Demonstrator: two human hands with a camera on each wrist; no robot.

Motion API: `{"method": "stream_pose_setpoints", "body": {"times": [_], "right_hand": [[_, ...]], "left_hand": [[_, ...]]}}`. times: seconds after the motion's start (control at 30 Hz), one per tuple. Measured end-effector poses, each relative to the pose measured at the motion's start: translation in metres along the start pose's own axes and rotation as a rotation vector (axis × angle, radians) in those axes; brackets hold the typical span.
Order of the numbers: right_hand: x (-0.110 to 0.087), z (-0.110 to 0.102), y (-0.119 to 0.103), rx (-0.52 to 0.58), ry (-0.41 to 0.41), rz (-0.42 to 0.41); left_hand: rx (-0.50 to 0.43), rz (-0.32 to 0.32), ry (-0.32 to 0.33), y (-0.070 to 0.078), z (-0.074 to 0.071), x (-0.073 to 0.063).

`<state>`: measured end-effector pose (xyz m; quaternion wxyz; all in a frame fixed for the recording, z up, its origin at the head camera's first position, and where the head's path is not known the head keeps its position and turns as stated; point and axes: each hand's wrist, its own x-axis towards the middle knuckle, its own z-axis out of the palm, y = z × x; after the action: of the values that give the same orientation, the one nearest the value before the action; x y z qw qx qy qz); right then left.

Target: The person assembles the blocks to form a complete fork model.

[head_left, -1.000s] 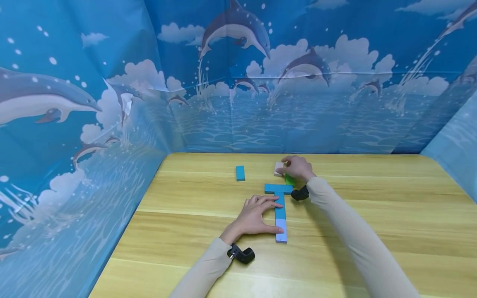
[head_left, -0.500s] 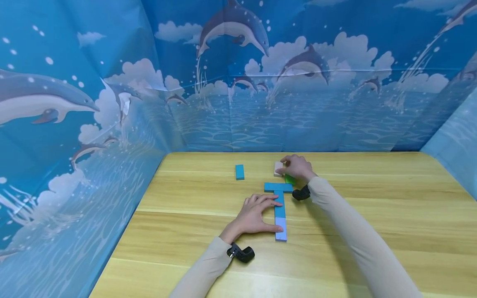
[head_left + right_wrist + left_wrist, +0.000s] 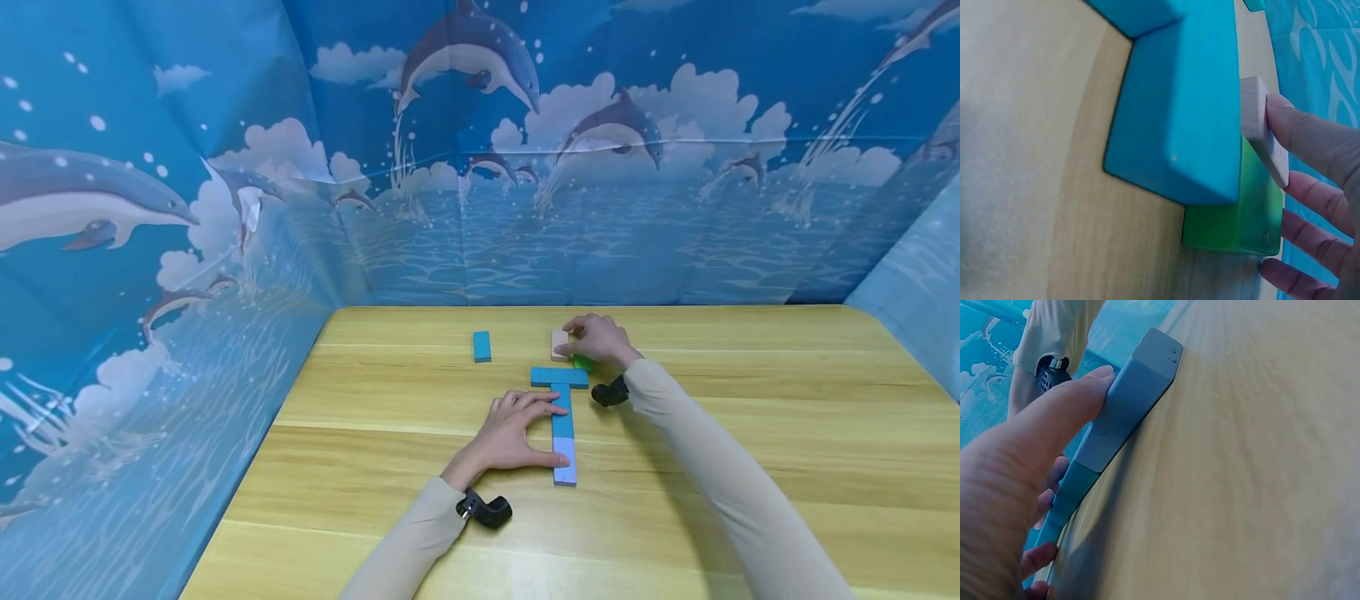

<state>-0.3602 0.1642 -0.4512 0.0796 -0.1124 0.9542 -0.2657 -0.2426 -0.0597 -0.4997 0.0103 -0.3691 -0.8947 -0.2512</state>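
In the head view, several blocks form a T on the wooden table: a blue crossbar block [image 3: 558,377], a blue stem block [image 3: 563,423] and a lavender block [image 3: 566,473] at the near end. My left hand [image 3: 512,436] lies spread along the stem, its thumb on the lavender block and fingertips at the blue one. Behind the crossbar, my right hand [image 3: 600,337] pinches a pale pinkish block [image 3: 1270,144] between thumb and index finger. A green block [image 3: 1229,225] stands against the crossbar's right end, under that hand, partly hidden in the head view.
One loose blue block [image 3: 482,346] lies farther back, left of the pale one. The wooden table [image 3: 337,467] ends at a dolphin-print backdrop [image 3: 420,250] behind and at both sides. Each wrist wears a black camera.
My right hand has drawn the pale block slightly nearer, toward the crossbar, covering more of the green block. The left hand stays in place on the stem.
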Motion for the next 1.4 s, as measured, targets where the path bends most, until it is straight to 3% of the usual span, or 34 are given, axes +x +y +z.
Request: {"method": "stream_pose_setpoints", "body": {"times": [1.4], "right_hand": [[-0.0078,0.0071,0.0066,0.035,0.023,-0.058]], "left_hand": [[-0.009,-0.002,-0.002,-0.0010,0.0014,-0.0001]]}}
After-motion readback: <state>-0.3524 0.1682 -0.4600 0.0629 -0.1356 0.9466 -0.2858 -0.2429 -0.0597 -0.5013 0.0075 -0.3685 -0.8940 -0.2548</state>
